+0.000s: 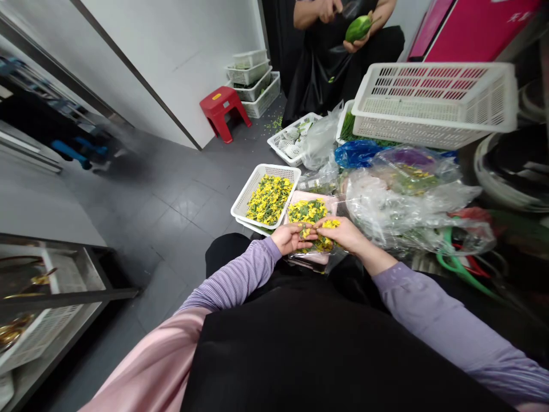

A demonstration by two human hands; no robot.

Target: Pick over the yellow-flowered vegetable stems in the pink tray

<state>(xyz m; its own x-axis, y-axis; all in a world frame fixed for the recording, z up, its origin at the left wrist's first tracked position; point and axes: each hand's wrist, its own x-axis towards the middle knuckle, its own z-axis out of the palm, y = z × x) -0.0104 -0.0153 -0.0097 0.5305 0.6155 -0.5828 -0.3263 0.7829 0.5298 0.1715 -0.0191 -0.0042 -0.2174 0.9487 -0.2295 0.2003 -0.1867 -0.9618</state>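
Both hands meet over a pink tray [336, 201] that holds a heap of yellow flowers with green stems [307, 210]. My left hand [293, 238] is palm up, its fingers curled around a few flowers. My right hand [341, 233] comes in from the right with yellow blossoms between its fingers, and its fingertips touch those of my left hand. Just left of the tray stands a white perforated basket [241, 201] filled with more yellow flowers [269, 200].
Plastic bags [386, 206] crowd the right side, below a large white crate [433, 123]. Across from me a person's hand [358, 43] holds a green gourd [358, 28]. A red stool [224, 107] and stacked baskets [261, 103] stand by the wall. A metal shelf [94, 294] is at left.
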